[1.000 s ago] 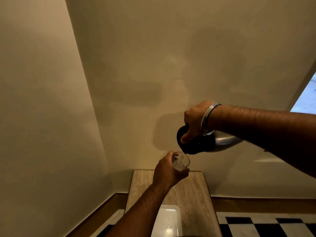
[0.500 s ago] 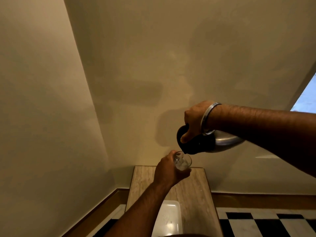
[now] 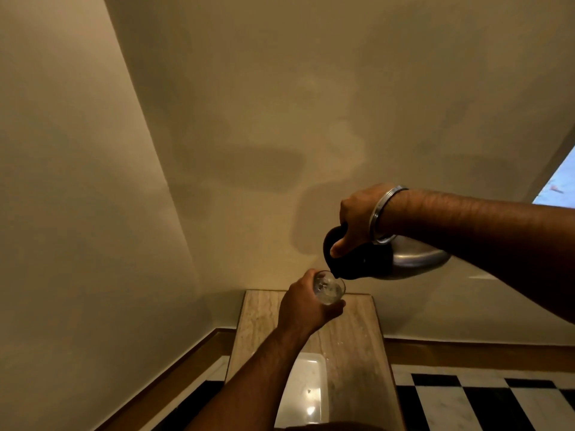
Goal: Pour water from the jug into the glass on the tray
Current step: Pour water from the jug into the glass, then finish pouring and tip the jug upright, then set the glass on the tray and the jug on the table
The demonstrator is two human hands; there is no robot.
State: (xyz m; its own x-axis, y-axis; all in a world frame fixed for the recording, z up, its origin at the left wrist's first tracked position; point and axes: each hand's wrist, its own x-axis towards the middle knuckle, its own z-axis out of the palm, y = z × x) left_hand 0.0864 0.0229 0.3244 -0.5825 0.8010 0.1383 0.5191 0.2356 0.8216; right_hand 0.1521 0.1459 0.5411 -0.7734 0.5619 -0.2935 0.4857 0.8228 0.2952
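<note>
My right hand (image 3: 357, 219) grips the black handle of a steel jug (image 3: 413, 259), which is tipped over to the left with its black top (image 3: 357, 262) low. The spout sits just above the rim of a clear glass (image 3: 328, 287). My left hand (image 3: 306, 306) is wrapped around that glass and holds it in the air above the table, slightly tilted towards the jug. Water shows inside the glass. A white tray (image 3: 303, 390) lies on the table below, partly hidden by my left forearm.
The narrow stone-topped table (image 3: 354, 343) stands against a beige wall in a corner. A wooden skirting board (image 3: 466, 353) runs along the wall. Black-and-white checkered floor (image 3: 485, 399) lies to the right of the table.
The view has shifted slightly. Both hands keep the same pose, with the jug tipped over the held glass; the glass sits a little closer to the spout.
</note>
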